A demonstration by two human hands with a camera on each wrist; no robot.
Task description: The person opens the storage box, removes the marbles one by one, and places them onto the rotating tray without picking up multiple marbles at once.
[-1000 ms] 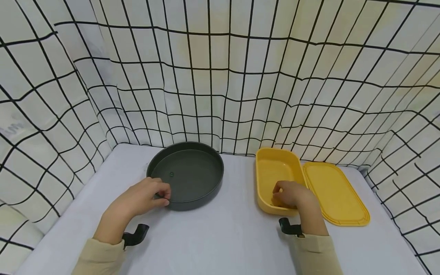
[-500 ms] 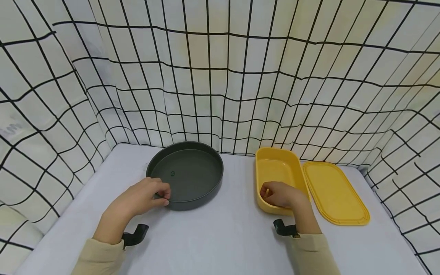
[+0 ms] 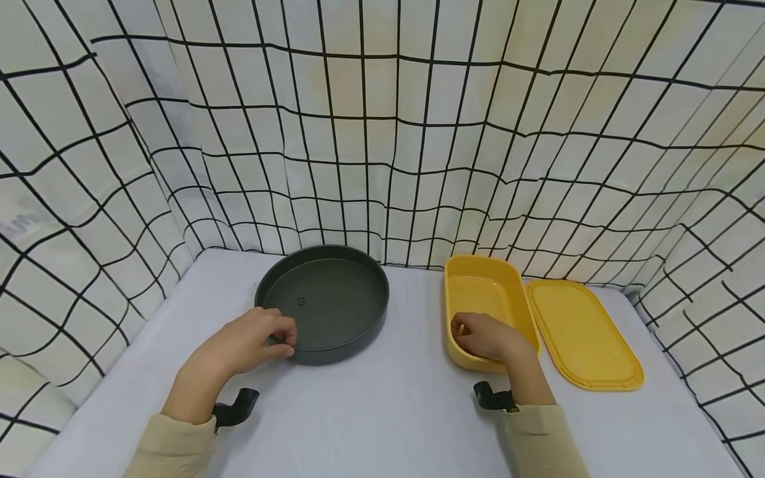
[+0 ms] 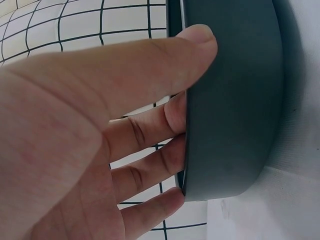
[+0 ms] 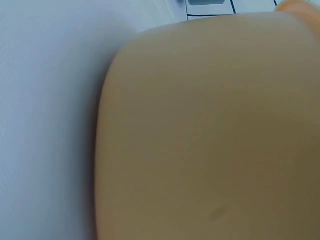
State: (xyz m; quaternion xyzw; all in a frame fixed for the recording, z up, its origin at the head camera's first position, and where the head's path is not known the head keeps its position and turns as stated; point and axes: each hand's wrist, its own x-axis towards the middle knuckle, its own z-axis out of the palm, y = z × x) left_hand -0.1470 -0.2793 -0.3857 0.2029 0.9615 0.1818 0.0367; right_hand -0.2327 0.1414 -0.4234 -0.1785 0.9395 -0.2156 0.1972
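Note:
My left hand grips the near left rim of a round, dark grey-green pan. In the left wrist view its thumb lies against the pan's outer wall, while the fingers reach over the rim to the inside. A small green ring-like spot shows on the pan's floor. My right hand is down inside the near end of a yellow rectangular container, fingers curled by its left wall. Whatever lies under those fingers is hidden. The right wrist view is mostly filled by the container's outer wall.
A flat yellow lid lies to the right of the container. Both vessels stand on a white-covered table. Black netting over white sheeting rises behind the table and along both sides.
My right hand has moved left inside the yellow container, towards its left wall, and then stayed there. The left hand keeps its grip on the pan.

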